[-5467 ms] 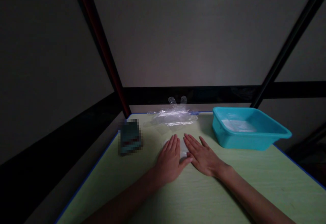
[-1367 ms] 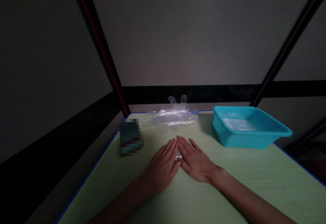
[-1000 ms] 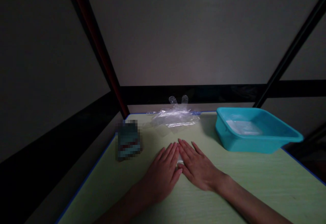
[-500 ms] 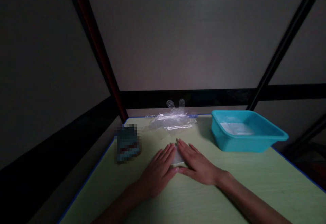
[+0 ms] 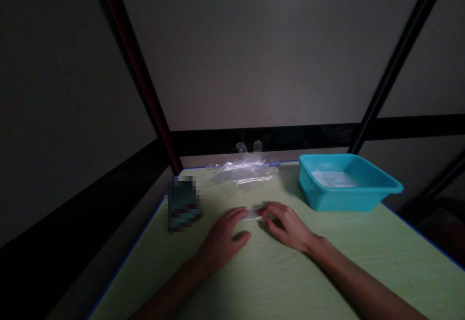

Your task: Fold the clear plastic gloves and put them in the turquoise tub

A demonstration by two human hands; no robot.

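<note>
A small folded piece of clear, whitish plastic film (image 5: 252, 214) lies on the table between my two hands. On its left edge rest the fingertips of my left hand (image 5: 223, 240), with the thumb held well apart from them. At the right edge, my right hand (image 5: 288, 225) has its fingers curled and its fingertips and thumb close together on the film. Those fingertips partly hide the film's right end. Farther back is a loose heap of thin clear plastic gloves (image 5: 249, 169), two finger shapes sticking up from it.
A turquoise plastic basin (image 5: 350, 199) stands at the back right, with a flat whitish plastic packet (image 5: 334, 179) inside. At the left edge is a dark, pixelated object (image 5: 183, 203). The pale green table (image 5: 269, 281) has blue edging, and walls rise behind it and on the left.
Both hands lay flat over the film with thumbs touching; now they have drawn apart. The right fingers have curled at the film's edge, and the film shows as a narrower strip.
</note>
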